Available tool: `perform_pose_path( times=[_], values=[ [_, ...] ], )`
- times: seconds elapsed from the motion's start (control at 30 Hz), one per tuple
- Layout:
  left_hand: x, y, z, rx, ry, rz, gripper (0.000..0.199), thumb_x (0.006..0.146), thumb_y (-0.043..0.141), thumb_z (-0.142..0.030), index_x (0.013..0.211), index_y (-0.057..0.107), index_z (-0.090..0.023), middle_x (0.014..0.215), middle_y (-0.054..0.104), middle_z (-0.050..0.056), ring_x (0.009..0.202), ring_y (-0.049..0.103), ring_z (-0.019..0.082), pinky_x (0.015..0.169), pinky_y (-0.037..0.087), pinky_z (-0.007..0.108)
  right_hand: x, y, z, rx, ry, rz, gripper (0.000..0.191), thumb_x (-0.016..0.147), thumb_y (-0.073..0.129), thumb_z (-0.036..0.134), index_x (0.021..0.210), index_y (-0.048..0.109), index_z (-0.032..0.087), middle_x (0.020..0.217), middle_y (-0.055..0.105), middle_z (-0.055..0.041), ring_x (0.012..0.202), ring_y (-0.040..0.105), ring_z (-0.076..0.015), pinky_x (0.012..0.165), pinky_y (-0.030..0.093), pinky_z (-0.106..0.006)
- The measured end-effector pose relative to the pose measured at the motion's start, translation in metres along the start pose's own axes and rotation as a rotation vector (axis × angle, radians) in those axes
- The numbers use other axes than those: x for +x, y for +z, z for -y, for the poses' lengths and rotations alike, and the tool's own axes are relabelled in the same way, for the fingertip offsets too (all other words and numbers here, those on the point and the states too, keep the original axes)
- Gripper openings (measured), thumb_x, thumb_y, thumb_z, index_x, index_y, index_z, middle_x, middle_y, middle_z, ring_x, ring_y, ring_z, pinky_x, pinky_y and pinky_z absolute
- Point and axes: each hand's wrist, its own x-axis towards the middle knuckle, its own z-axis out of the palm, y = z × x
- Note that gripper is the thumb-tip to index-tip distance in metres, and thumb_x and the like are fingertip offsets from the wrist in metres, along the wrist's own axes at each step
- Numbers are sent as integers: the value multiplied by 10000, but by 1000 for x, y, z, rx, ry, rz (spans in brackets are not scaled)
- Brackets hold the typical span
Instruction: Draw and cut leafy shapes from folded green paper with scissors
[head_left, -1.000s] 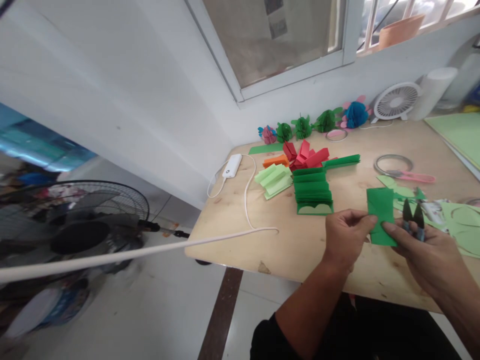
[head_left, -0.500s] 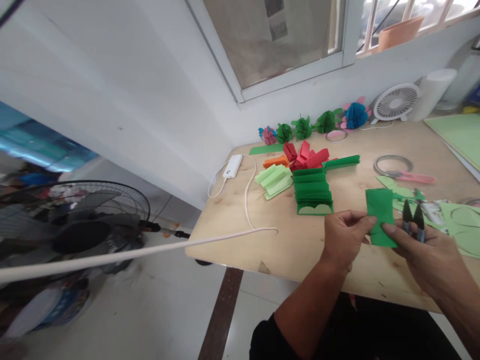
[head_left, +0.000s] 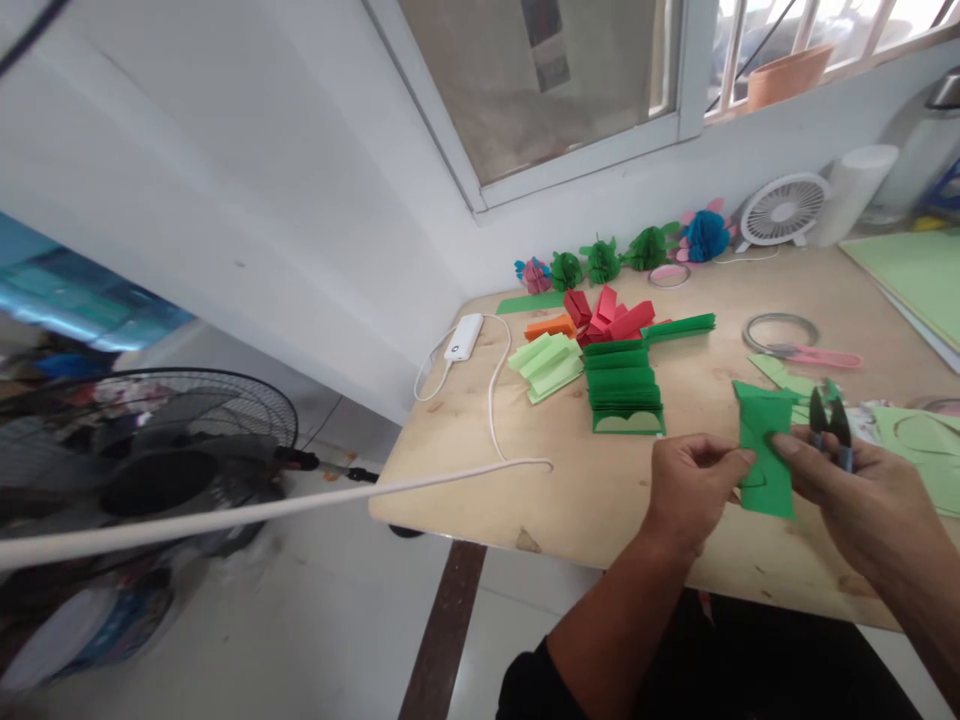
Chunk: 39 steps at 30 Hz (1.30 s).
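My left hand (head_left: 691,490) pinches the left edge of a folded green paper piece (head_left: 765,425) between thumb and fingers, over the front of the table. On its right side, my right hand (head_left: 874,500) grips the same paper with the thumb. Tucked in that right hand is a pair of small black-bladed snips (head_left: 831,425), blades apart and pointing up. A dark curved line is drawn on the lower part of the paper. Left of my hands lies a pleated stack of dark green paper (head_left: 621,385), its front strip bearing a pale scalloped shape.
Pleated light green paper (head_left: 546,366), red folded pieces (head_left: 611,315) and an orange piece (head_left: 550,327) lie further left. Paper figures (head_left: 602,260) line the wall beside a small white fan (head_left: 784,210). A white cable (head_left: 300,503) crosses the table's left edge. Green scraps (head_left: 922,440) lie right.
The green paper has turned slightly and moved a little lower, its top corner now folded or tilted and a drawn line showing. Both hands still hold it. The view has shifted slightly.
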Motion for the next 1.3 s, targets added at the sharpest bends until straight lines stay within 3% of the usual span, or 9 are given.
perform_pose_path(
  times=[0.2,0.37,0.53,0.7,1.0,1.3],
  values=[
    [-3,0,6,25,-40,8,397,572,856,-504,603,699,-141,522,586,-9,478,475,77,470,390,226,-2,7,7,90,32,26,574,266,970,474,587,570,216,568,479,71,523,446,-88,404,385,-216],
    [-4,-1,10,27,-52,28,450,549,881,-542,611,694,-138,520,588,-13,455,462,68,451,380,222,-4,6,8,120,65,27,605,280,974,456,542,475,238,514,411,94,452,376,-61,354,345,-203],
    [-6,-1,10,36,-60,55,430,561,857,-531,612,682,-141,540,579,-16,475,462,68,470,374,233,-3,5,8,138,79,35,642,186,980,337,557,464,243,505,418,105,437,384,-58,351,355,-205],
    [-9,-1,8,56,-63,76,405,575,836,-511,615,668,-145,551,571,-16,483,466,74,480,379,241,-4,5,11,134,95,41,654,248,981,393,573,432,250,488,377,118,408,345,-49,325,304,-206],
    [-12,-2,10,92,-64,97,464,549,848,-562,621,654,-147,545,559,-23,468,460,74,477,365,246,2,0,4,163,185,78,712,211,981,285,629,406,254,441,356,137,379,300,-34,314,246,-182],
    [-14,-2,9,109,-53,115,419,591,828,-532,622,653,-152,552,571,-16,487,469,83,505,368,251,-3,3,9,152,127,50,705,219,976,305,625,403,254,462,381,118,388,340,-50,316,273,-187]
  ],
)
